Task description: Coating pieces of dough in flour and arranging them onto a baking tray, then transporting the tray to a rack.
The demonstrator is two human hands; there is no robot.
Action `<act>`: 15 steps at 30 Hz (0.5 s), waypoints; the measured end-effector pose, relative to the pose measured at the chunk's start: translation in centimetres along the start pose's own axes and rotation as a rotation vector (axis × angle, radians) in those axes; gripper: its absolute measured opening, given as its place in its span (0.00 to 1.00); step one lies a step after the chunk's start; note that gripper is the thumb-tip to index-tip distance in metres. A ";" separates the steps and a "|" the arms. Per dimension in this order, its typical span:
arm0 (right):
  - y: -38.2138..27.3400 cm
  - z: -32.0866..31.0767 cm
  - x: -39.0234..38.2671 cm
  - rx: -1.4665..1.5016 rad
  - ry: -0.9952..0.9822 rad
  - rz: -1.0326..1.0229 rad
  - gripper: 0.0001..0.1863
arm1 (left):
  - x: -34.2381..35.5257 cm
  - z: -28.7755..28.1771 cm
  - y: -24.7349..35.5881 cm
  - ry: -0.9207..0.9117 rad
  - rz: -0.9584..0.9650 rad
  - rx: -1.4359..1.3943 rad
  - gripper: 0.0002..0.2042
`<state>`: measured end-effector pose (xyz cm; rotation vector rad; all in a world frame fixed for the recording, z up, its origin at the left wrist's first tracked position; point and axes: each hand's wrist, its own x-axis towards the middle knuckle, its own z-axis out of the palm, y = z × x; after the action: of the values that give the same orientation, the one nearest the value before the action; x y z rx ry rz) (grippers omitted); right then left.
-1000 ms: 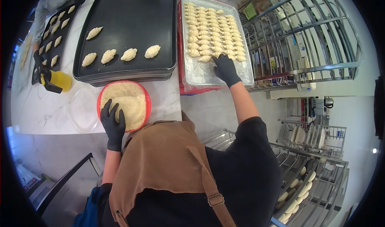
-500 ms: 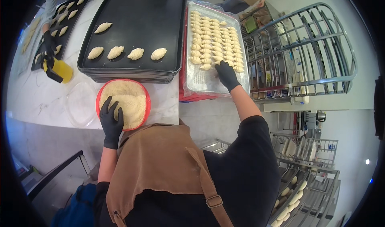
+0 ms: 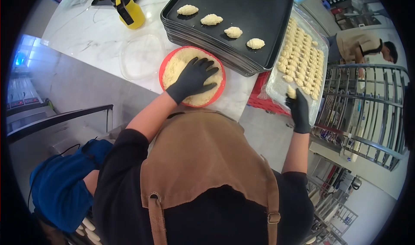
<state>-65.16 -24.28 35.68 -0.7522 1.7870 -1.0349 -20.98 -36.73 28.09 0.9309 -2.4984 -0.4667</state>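
Clamps an unbaked mini croissant in the fingers of the right hand, over the metal tray, with long axis pointing forward and slightly left, and spreads the left hand, fingers apart, over pale crumbs in a red bowl.

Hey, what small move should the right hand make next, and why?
Probably carry the dough piece to the red bowl and lower it into the pale crumbs: the right hand holds that piece by the metal tray, the left hand is over the crumbs, and pieces on the black tray look rough and coated.
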 end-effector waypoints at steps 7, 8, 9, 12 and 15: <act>0.2 15.2 -2.5 0.300 -0.548 0.059 0.17 | -0.9 0.2 -3.6 -0.056 -0.006 -0.007 0.18; -0.6 17.0 -2.4 0.475 -0.572 0.241 0.17 | -1.3 0.1 -3.6 -0.086 -0.029 -0.054 0.18; -0.9 18.7 -2.1 0.412 -0.592 0.181 0.18 | -1.4 -0.8 -3.2 -0.152 -0.014 -0.127 0.19; -2.0 24.3 -1.2 0.104 -0.496 -0.067 0.15 | -2.6 -2.5 -1.9 -0.032 -0.112 -0.453 0.19; -1.5 29.0 -0.4 -0.218 -0.278 -0.540 0.15 | -3.6 -3.3 -3.1 0.251 -0.286 -0.559 0.16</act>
<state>-38.35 -34.24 30.38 -1.4952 1.4994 -1.0166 -15.21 -37.07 28.54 1.0322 -1.8627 -1.0067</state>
